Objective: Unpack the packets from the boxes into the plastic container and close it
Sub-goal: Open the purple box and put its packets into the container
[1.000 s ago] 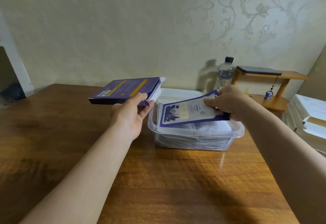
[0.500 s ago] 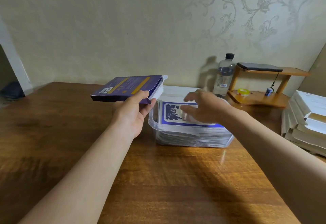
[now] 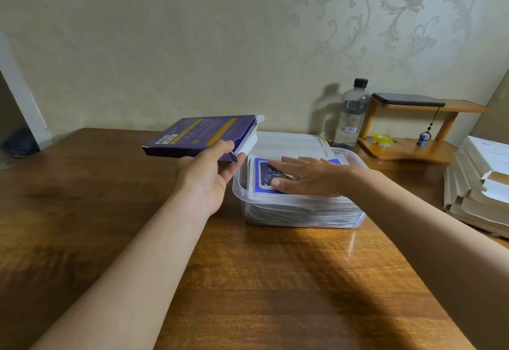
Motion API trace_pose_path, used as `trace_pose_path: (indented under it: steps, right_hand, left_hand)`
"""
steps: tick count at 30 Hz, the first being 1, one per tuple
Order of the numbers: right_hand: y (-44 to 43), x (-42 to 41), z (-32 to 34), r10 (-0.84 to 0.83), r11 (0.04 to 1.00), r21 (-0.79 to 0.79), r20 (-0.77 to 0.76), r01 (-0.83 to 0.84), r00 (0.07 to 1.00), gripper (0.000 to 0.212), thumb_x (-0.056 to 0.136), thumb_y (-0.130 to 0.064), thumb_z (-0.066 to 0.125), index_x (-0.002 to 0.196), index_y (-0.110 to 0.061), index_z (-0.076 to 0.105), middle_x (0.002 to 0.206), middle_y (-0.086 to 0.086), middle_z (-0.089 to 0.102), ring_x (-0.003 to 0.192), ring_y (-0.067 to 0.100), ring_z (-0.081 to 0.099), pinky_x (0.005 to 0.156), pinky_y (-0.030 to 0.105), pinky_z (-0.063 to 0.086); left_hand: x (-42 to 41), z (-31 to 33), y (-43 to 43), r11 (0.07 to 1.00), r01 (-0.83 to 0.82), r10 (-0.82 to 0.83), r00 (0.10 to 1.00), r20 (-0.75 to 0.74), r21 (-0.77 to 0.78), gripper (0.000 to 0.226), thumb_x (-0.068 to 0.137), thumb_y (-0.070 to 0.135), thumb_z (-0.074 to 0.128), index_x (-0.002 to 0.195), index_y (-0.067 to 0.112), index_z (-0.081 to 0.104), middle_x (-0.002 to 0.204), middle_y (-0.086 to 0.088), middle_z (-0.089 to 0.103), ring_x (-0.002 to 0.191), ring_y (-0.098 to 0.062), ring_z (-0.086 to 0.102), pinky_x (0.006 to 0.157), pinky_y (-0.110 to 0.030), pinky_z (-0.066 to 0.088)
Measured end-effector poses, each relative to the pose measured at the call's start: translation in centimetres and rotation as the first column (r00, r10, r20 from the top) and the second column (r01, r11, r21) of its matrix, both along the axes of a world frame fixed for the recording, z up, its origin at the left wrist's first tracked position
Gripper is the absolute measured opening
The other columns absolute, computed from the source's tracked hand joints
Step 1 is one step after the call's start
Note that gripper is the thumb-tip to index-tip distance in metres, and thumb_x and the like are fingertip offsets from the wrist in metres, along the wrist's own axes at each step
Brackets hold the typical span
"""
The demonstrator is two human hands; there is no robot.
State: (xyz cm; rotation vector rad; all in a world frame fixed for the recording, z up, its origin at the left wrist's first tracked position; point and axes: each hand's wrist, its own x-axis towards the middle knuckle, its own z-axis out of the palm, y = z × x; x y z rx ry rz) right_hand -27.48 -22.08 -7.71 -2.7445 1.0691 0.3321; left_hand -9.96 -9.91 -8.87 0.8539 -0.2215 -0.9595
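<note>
The left hand grips one purple box, its end flap open, above the table and just left of the one plastic container. The right hand lies flat, fingers straight, on one blue packet that tops the packets inside (those below I cannot count). One lid lies behind the container, and one bottle stands near.

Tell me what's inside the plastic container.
A stack of packets shows through the plastic container wall; the right hand rests flat on the top blue packet, hiding most of it. Their count is unclear.
</note>
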Motion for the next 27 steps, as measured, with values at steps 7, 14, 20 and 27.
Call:
trace_pose_path:
  steps: [7, 14, 20, 27]
  right_hand:
    - [-0.7, 0.1, -0.5, 0.012, 1.000, 0.003, -0.063, -0.012, 0.998, 0.089, 0.071, -0.090, 0.009, 0.151, -0.055, -0.007, 0.166, -0.012, -0.003, 0.153, 0.025, 0.000, 0.120, 0.058, 0.001]
    - [0.1, -0.8, 0.8, 0.003, 1.000, 0.002, 0.150, -0.003, 0.989, 0.071, 0.092, -0.071, 0.031, 0.155, -0.040, 0.021, 0.159, -0.007, 0.033, 0.143, 0.022, 0.034, 0.115, 0.042, 0.025]
    - [-0.4, -2.4, 0.6, -0.031, 0.999, -0.006, 0.040, 0.031, 0.999, 0.079, 0.078, -0.082, 0.021, 0.152, -0.055, 0.011, 0.165, -0.007, 0.015, 0.151, 0.024, 0.017, 0.121, 0.052, 0.014]
    - [-1.2, -2.4, 0.2, 0.017, 1.000, 0.007, -0.061, -0.017, 0.998, 0.076, 0.078, -0.083, 0.011, 0.149, -0.059, -0.001, 0.166, -0.010, -0.002, 0.153, 0.022, -0.004, 0.121, 0.055, -0.001]
  left_hand:
    - [0.2, -0.1, -0.1, 1.000, -0.001, 0.001, 1.000, -0.007, 0.004, 0.055, 0.080, -0.003, 0.080, 0.129, 0.006, 0.058, 0.125, -0.021, 0.062, 0.102, -0.038, 0.070, 0.062, -0.032, 0.061]
    - [0.0, -0.1, 0.0, 1.000, 0.016, -0.017, 1.000, -0.015, -0.014, 0.056, 0.080, -0.003, 0.080, 0.131, 0.006, 0.057, 0.126, -0.021, 0.061, 0.104, -0.039, 0.068, 0.062, -0.032, 0.061]
    - [-0.2, -0.1, 0.0, 1.000, 0.021, -0.021, 1.000, -0.001, -0.022, 0.056, 0.081, -0.003, 0.078, 0.132, 0.005, 0.056, 0.124, -0.022, 0.063, 0.104, -0.037, 0.069, 0.062, -0.032, 0.061]
    - [0.0, -0.2, 0.0, 0.999, 0.023, -0.023, 1.000, 0.001, -0.030, 0.057, 0.081, -0.004, 0.077, 0.133, 0.004, 0.056, 0.124, -0.023, 0.065, 0.104, -0.037, 0.070, 0.062, -0.032, 0.061]
